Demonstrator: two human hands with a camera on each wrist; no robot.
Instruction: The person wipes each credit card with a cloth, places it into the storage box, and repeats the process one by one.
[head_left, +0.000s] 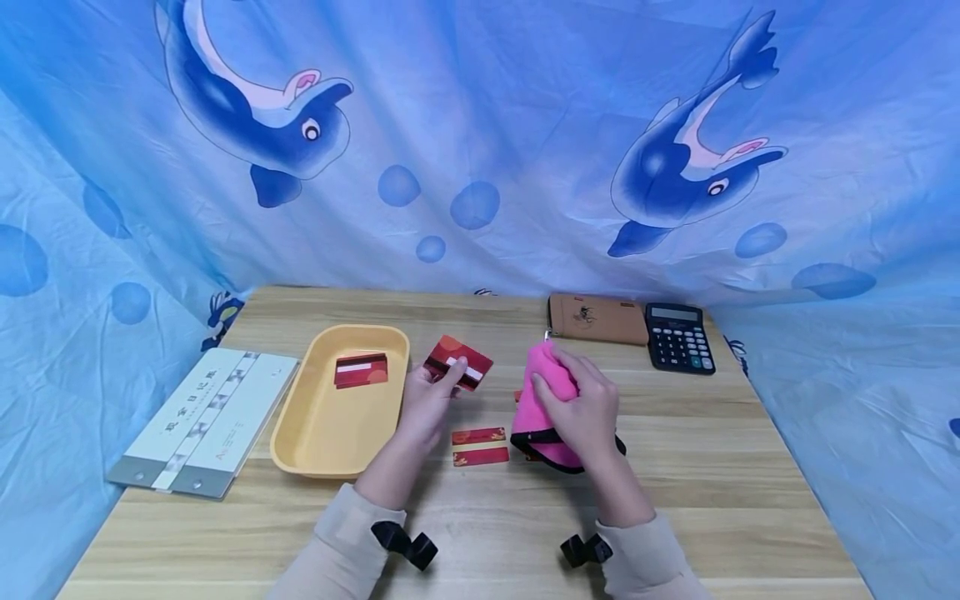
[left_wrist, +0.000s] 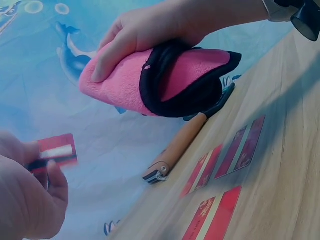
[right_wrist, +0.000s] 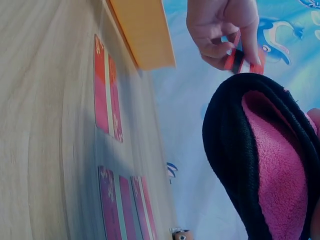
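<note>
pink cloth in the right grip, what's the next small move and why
Probably bring the pink cloth to the red card for a wipe: the left grip pinches the card with its striped face exposed, while the right grip holds the cloth apart from it.

Blue fabric drape [head_left: 540,125] fills the head view from 9 through 12 to 3 o'clock, wrinkled, paler low toward 12. Print: one dolphin [head_left: 288,129] at 11, another dolphin [head_left: 667,171] at 1, both curved, noses pointing toward 3. Round blue bubbles [head_left: 475,206] scattered between and out to 9 and 3. Small dark-and-yellow motif [head_left: 223,318] at 9, by the table edge. Wood-grain table [head_left: 712,500], light brown, widens toward 6. Light's even, shadows soft.
</note>
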